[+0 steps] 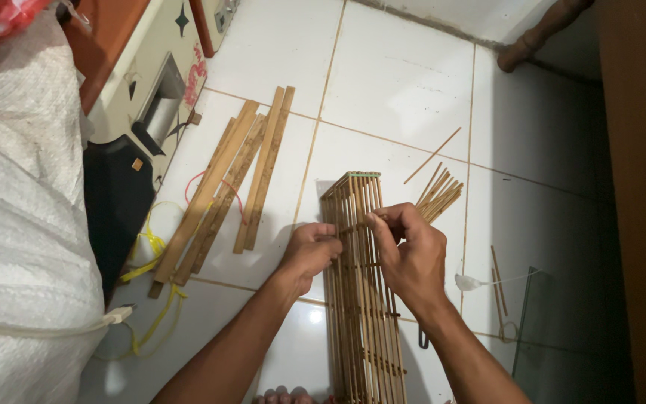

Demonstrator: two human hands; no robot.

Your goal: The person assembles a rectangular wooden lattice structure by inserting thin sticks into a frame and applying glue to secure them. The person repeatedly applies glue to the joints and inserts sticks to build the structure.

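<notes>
both forearms were bare, no sleeves in view. left hand [309,253] and right hand [410,253] wore no gloves, rings or watch. bare toes [285,394] showed at the bottom edge.

Your bamboo slat cage [360,292]: long, narrow box frame of thin tan slats with cross ties, lying lengthwise on white tiled floor [398,82], green-edged end pointing away from you, near end between your forearms.
</notes>
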